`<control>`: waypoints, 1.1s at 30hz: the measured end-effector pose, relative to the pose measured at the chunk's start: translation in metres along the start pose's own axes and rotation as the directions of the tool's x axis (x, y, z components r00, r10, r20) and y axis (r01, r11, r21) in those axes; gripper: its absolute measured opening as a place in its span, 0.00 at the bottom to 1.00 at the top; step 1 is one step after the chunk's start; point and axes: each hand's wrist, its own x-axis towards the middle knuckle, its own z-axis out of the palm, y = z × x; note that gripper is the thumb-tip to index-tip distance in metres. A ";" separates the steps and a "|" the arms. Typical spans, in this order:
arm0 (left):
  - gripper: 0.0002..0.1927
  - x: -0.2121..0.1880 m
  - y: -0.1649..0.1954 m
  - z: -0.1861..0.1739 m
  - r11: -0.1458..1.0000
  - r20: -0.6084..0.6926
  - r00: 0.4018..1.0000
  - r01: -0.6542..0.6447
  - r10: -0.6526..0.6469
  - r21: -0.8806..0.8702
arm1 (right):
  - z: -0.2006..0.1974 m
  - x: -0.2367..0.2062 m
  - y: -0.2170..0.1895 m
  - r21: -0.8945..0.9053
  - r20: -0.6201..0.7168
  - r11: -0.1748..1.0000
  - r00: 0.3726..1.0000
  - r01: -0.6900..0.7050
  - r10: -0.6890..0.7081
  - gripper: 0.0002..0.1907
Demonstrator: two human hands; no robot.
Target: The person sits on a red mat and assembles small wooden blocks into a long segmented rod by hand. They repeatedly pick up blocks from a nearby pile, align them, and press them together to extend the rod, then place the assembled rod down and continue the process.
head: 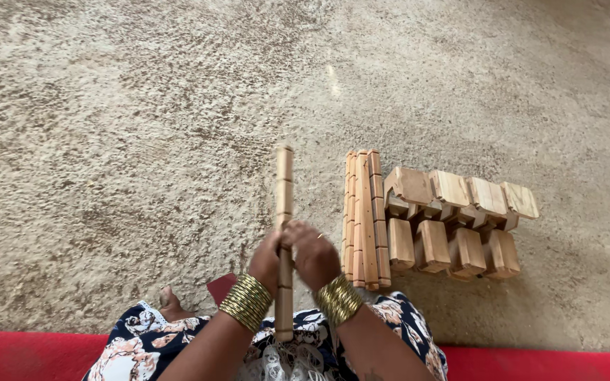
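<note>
Over the lap, both my hands clamp one notched wooden stick: left hand and right hand closed round its middle, holding it upright-ish (steadying grip, I'd judge). Stacked sticks and wooden blocks lie just right on the sandy floor, within reach
</note>
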 end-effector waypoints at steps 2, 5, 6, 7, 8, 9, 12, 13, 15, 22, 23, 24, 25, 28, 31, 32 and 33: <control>0.14 -0.006 -0.014 0.007 0.966 -0.046 0.999 0.035 -0.024 0.255 | -0.009 0.002 0.017 -0.129 -0.048 0.991 0.998 -0.036 0.031 0.09; 0.13 -0.009 -0.025 0.010 0.931 -0.106 0.992 0.100 -0.067 0.350 | -0.018 0.004 0.030 -0.168 -0.081 0.982 0.994 -0.082 0.069 0.12; 0.13 -0.008 -0.027 0.009 0.920 -0.096 0.994 0.079 -0.046 0.385 | -0.019 0.004 0.030 -0.157 -0.082 0.983 0.993 -0.095 0.083 0.13; 0.14 -0.006 -0.027 0.008 0.906 -0.084 0.996 0.058 -0.025 0.419 | -0.018 0.004 0.028 -0.171 -0.074 0.983 0.995 -0.072 0.060 0.11; 0.13 -0.002 -0.026 0.005 0.900 -0.040 0.999 0.005 0.014 0.436 | -0.014 0.004 0.024 -0.185 -0.063 0.981 0.997 -0.049 0.038 0.09; 0.14 0.001 -0.025 0.002 0.892 0.002 0.999 -0.049 0.054 0.449 | -0.010 0.004 0.018 -0.198 -0.051 0.980 0.999 -0.025 0.015 0.08; 0.15 0.018 -0.013 -0.009 0.969 0.063 0.998 0.012 0.004 -0.246 | 0.003 0.002 -0.007 0.027 0.011 0.998 0.998 0.062 -0.062 0.06; 0.15 0.022 -0.008 -0.013 0.816 0.098 0.995 0.079 -0.028 -0.572 | 0.004 0.000 -0.017 0.036 0.015 0.996 0.996 0.087 -0.088 0.06; 0.15 0.025 0.005 -0.028 0.968 -0.049 0.997 -0.072 0.062 -0.239 | -0.001 -0.005 -0.038 0.052 0.020 0.989 0.990 0.136 -0.137 0.07; 0.22 0.029 0.042 -0.060 0.949 -0.127 0.941 -0.311 0.315 0.049 | -0.037 -0.007 -0.085 0.272 0.149 0.941 0.957 0.201 -0.248 0.09; 0.21 0.030 0.041 -0.061 0.960 -0.154 0.948 -0.272 0.279 0.062 | -0.037 -0.006 -0.084 0.270 0.166 0.945 0.958 0.185 -0.235 0.09; 0.20 0.030 0.038 -0.059 0.969 -0.181 0.953 -0.234 0.244 0.074 | -0.035 -0.005 -0.082 0.269 0.183 0.948 0.957 0.171 -0.224 0.09; 0.20 0.031 0.035 -0.058 0.977 -0.209 0.955 -0.197 0.211 0.083 | -0.033 -0.004 -0.078 0.248 0.176 0.958 0.965 0.147 -0.194 0.10; 0.22 0.031 0.018 -0.047 0.961 0.180 0.984 0.063 -0.014 -0.270 | -0.023 0.001 -0.058 0.173 0.123 0.980 0.985 0.100 -0.123 0.11; 0.18 0.029 0.005 -0.033 0.833 0.316 0.949 0.175 0.000 -0.525 | -0.019 0.004 -0.037 0.119 0.040 0.989 0.995 0.084 -0.090 0.10; 0.19 0.026 0.005 -0.031 0.901 0.235 0.972 0.117 -0.017 -0.418 | -0.019 0.003 -0.033 0.127 0.039 0.989 0.996 0.076 -0.082 0.10; 0.19 0.024 0.006 -0.030 0.952 0.151 0.988 0.067 -0.023 -0.298 | -0.018 0.004 -0.031 0.136 0.036 0.988 0.997 0.068 -0.074 0.11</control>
